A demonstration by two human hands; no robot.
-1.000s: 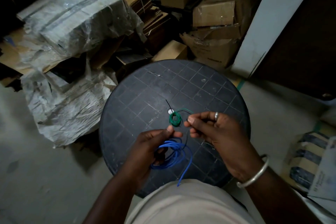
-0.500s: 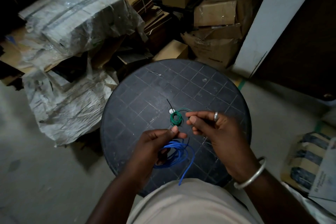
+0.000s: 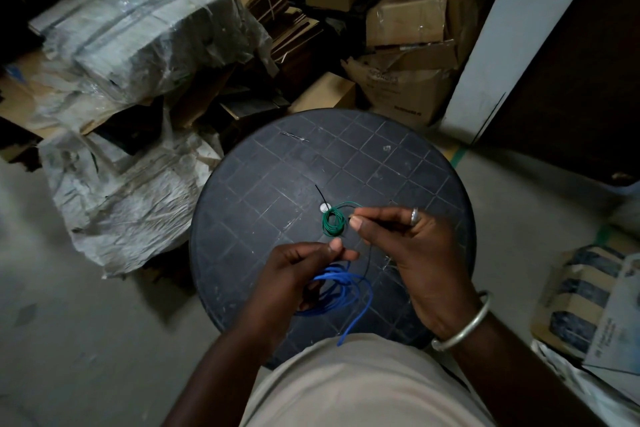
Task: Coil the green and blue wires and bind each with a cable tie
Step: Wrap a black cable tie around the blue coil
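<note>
A small green wire coil (image 3: pixel 334 221) lies on the round black table (image 3: pixel 270 184), with a thin black cable tie (image 3: pixel 321 195) sticking out of it toward the far left. My left hand (image 3: pixel 298 274) holds the loose blue wire coil (image 3: pixel 341 291) above the table's near edge, one blue end hanging down toward me. My right hand (image 3: pixel 412 253) pinches the top of a second thin black cable tie (image 3: pixel 369 258) between thumb and forefinger, just right of the green coil. That tie runs down to the blue coil.
Cardboard boxes (image 3: pixel 405 21) and plastic-wrapped bundles (image 3: pixel 138 31) are piled on the floor behind and left of the table. A white pillar (image 3: pixel 512 31) stands at the back right, and wrapped packages (image 3: pixel 581 302) lie on the right. A small white disc (image 3: pixel 325 207) sits beside the green coil.
My hands have stayed close together over the near table; the right hand has drawn the thin black tie up from the blue coil. The green coil has not moved.
</note>
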